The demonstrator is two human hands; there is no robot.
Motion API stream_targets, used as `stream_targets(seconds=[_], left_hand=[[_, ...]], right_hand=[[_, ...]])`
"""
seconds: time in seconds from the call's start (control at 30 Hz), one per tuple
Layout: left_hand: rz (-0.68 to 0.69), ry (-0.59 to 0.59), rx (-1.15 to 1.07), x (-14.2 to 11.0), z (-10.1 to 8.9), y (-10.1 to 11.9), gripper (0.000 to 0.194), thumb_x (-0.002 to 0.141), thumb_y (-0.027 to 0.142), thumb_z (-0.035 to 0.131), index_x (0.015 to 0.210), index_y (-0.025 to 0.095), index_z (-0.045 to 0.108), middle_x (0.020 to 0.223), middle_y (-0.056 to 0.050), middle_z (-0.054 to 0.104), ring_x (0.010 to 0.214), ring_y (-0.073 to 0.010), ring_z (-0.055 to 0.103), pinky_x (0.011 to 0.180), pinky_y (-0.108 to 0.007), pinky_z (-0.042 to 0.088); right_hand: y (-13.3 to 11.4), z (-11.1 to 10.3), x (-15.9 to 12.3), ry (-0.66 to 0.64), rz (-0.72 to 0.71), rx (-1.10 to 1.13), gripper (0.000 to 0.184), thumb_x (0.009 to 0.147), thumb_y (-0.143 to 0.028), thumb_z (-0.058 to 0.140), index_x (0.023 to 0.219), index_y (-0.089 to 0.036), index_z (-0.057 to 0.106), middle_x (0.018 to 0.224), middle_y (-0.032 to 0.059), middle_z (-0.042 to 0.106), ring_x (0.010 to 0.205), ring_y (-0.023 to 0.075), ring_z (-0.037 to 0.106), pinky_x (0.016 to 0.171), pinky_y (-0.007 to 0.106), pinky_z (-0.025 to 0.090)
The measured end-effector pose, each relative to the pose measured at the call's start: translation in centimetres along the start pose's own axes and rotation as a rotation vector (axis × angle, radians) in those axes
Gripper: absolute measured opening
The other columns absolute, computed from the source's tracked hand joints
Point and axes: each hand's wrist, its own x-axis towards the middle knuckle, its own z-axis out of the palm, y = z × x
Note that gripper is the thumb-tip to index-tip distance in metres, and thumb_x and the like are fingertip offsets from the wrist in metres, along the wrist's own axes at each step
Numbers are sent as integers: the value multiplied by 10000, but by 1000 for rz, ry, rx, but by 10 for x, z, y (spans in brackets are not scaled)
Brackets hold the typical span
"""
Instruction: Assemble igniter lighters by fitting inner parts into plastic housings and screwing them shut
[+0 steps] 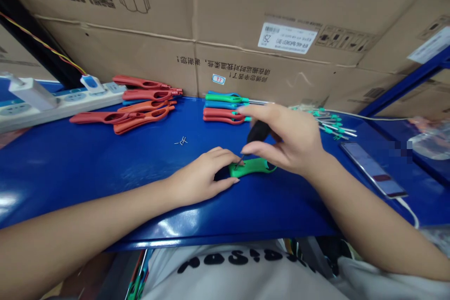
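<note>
The left hand (202, 176) pinches the left end of a green plastic handle (252, 167), which lies on the glossy blue tabletop (137, 157); the right hand (290, 136) grips a black-handled metal screwdriver (258, 132), its shaft slanting down to that end.

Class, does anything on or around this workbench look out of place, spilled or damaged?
The large carton behind the blue table looks odd: its printed lettering is upside down. Small metal pieces, perhaps screws, lie loose on the table; nothing looks clearly damaged.
</note>
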Motion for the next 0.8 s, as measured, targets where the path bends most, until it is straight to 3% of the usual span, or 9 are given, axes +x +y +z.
stream_targets(seconds=[0.1,0.17,0.23,0.3,0.47,0.53,0.63,0.7,0.8], left_hand=[[-3,-7,8,0,-1,1,252,936,243,651,1180,197,608,1178,-53,663,1149,-203,590,1023,-355,472],[-6,-7,18,1,-1,1,247,934,240,651,1173,198,608,1176,-53,665,1155,-207,585,1025,-357,468],[-10,-1,26,1,-1,1,244,929,243,657,1163,196,610,1185,-58,665,1167,-211,580,1028,-358,467],[-10,0,28,1,-1,1,244,928,247,658,1161,194,611,1193,-61,663,1172,-211,579,1028,-357,468],[4,-14,34,1,-1,1,260,935,255,650,1187,203,612,1170,-53,669,1150,-211,590,1022,-364,477],[20,-13,41,1,-2,0,276,937,263,650,1204,204,609,1179,-55,672,1160,-219,589,1029,-373,474],[41,-10,49,1,-2,0,280,940,268,647,1210,201,611,1201,-55,673,1154,-219,587,1028,-373,469],[48,-9,50,2,-3,0,268,940,267,645,1198,196,616,1177,-51,677,1130,-218,582,1015,-371,469],[47,-13,56,3,-4,1,260,935,274,650,1180,193,620,1123,-44,683,1085,-222,570,986,-376,473]], right_hand=[[-2,-5,1,-158,97,244,438,1064,-308,351,1494,-298,431,1377,53,622,699,115,687,648,288,583],[-2,-5,2,-112,88,204,401,1045,-331,429,1434,-280,511,1278,47,681,712,129,690,640,284,577],[0,-3,2,30,31,-4,351,964,-425,599,1254,-234,655,1089,59,746,805,186,708,717,312,578],[2,-1,2,112,-9,-155,341,928,-460,644,1153,-208,691,1022,78,753,884,224,712,797,343,570],[-2,-2,3,-73,35,106,346,1050,-271,406,1376,-223,512,1238,79,682,1013,177,686,801,311,575],[-3,-3,3,-104,19,141,321,1022,-336,503,1320,-231,555,1187,64,697,967,175,692,759,292,575],[-3,-3,2,1,-44,-32,341,920,-461,659,1156,-215,664,1053,67,726,919,211,696,791,328,568],[-2,-1,1,29,-28,-65,346,980,-435,569,1235,-212,641,1080,79,723,914,209,696,834,353,563],[1,3,1,-59,65,120,422,1064,-328,359,1470,-246,441,1217,80,688,911,172,700,814,346,579]])
